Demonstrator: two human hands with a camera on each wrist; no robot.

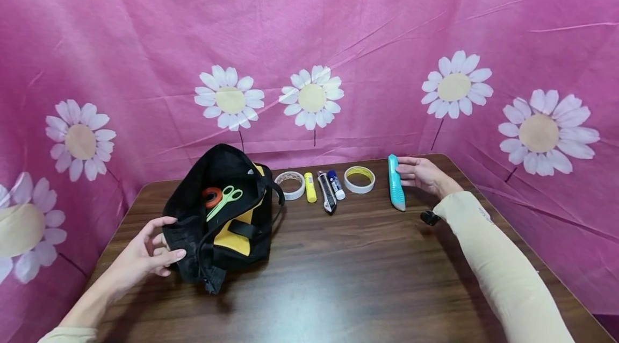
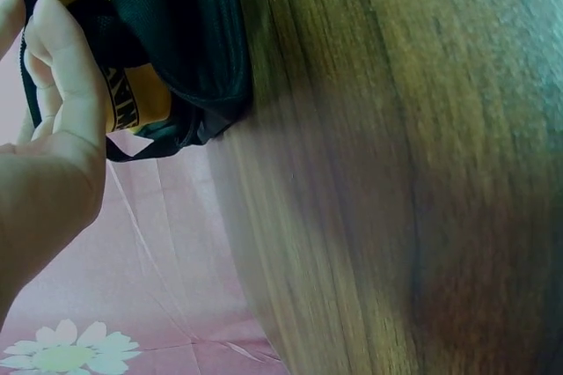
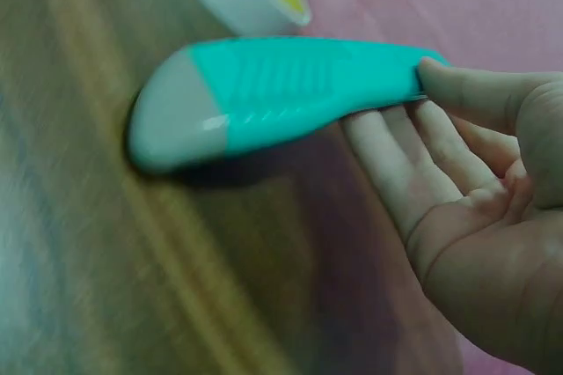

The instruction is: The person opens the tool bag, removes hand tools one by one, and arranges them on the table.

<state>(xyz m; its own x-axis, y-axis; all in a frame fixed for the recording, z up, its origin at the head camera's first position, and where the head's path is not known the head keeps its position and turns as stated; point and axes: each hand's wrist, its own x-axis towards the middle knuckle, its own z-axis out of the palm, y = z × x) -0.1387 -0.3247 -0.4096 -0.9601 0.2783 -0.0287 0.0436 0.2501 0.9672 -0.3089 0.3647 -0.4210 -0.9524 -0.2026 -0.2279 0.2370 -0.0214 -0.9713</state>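
At the right of the table, my right hand pinches the upper end of a teal utility knife between thumb and fingers. The right wrist view shows its grey end low, close to the wood; contact there is unclear. On the left, my left hand grips the near edge of a black and yellow tool bag, which gapes wide. Inside the bag lie green scissors and a red-orange tape roll. The left wrist view shows the fingers at the bag's edge.
Between bag and knife, a row holds a white tape roll, a yellow glue stick, a black and silver utility knife, a blue and white glue stick and a yellow-lined tape roll. Pink flowered cloth hangs behind the table.
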